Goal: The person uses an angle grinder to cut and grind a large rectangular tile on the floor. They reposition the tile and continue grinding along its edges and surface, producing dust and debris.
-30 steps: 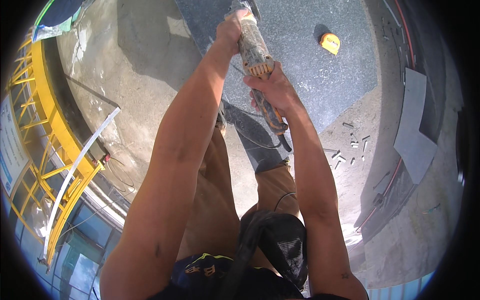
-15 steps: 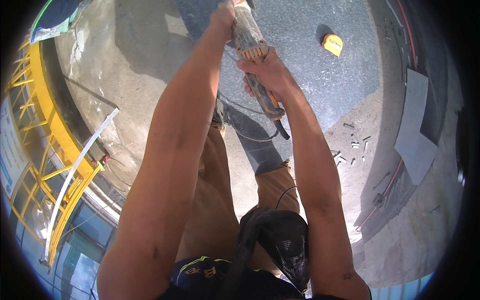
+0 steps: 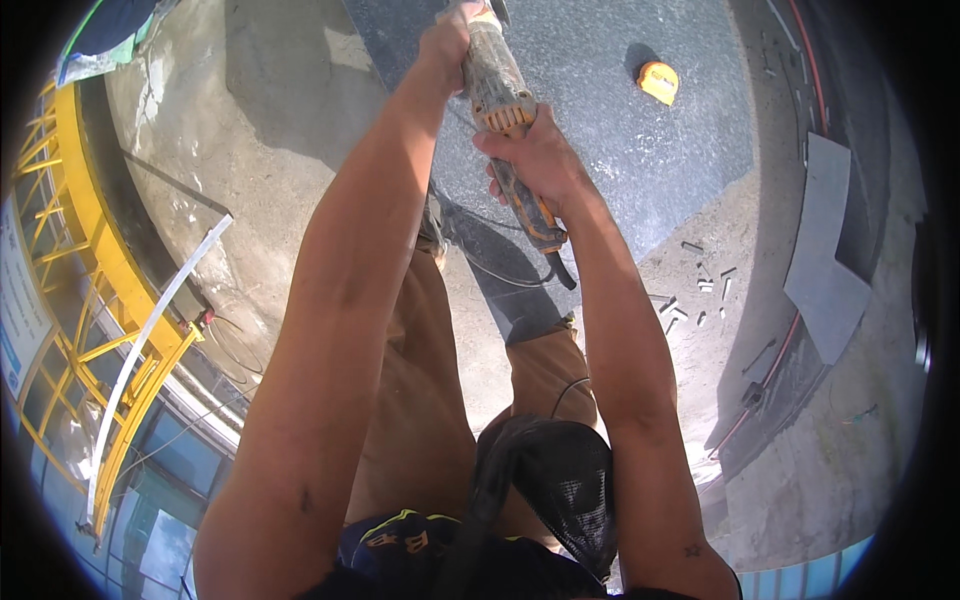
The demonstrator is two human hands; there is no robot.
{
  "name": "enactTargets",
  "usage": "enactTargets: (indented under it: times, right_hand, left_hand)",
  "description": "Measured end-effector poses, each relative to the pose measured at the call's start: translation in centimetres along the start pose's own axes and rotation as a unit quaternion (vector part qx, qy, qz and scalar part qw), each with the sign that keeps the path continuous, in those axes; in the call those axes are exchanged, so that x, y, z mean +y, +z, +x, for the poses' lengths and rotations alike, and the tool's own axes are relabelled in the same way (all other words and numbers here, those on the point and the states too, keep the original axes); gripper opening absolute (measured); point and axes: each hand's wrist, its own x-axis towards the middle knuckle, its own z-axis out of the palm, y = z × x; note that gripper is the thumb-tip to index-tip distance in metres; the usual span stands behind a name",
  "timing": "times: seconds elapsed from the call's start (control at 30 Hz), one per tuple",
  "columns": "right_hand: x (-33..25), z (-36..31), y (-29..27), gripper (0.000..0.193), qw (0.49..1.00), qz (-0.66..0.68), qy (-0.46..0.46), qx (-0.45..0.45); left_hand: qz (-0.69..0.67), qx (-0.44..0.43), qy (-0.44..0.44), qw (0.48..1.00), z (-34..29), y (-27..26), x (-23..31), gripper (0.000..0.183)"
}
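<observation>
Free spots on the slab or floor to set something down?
Bare slab between the grinder and the yellow tape measure; bare concrete left of the left hand. Crowded right of the right hand: small metal pieces, grey offcut.

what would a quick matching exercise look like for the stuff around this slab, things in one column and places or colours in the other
Things:
1. power tool
2. tape measure
3. yellow scaffold frame
4. grey offcut

Places:
a. lies alone on the dark stone slab
b. along the far left edge
c. gripped by left hand and right hand
d. on the ground at the right

Pairs: 1-c, 2-a, 3-b, 4-d
</observation>
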Motion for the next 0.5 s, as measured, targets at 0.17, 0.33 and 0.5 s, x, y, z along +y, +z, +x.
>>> enactTargets:
  times: [0.17,0.33,0.5]
  right_hand:
    - [0.9,-0.8,-0.2,0.074,1.0,-0.003,0.008,0.004]
    - [1.4,-1.4,-0.1,0.074,1.0,0.006,-0.003,0.006]
    - [1.5,-2.2,-0.3,0.074,1.0,0.006,0.012,0.006]
  left_hand:
    - [0.009,0.047,-0.023,0.999,-1.2,0.5,-0.5,0.042]
    - [-0.004,0.039,-0.016,0.999,-2.7,1.4,-0.3,0.042]
    - [0.035,0.081,-0.069,0.994,-6.3,3.8,1.9,0.047]
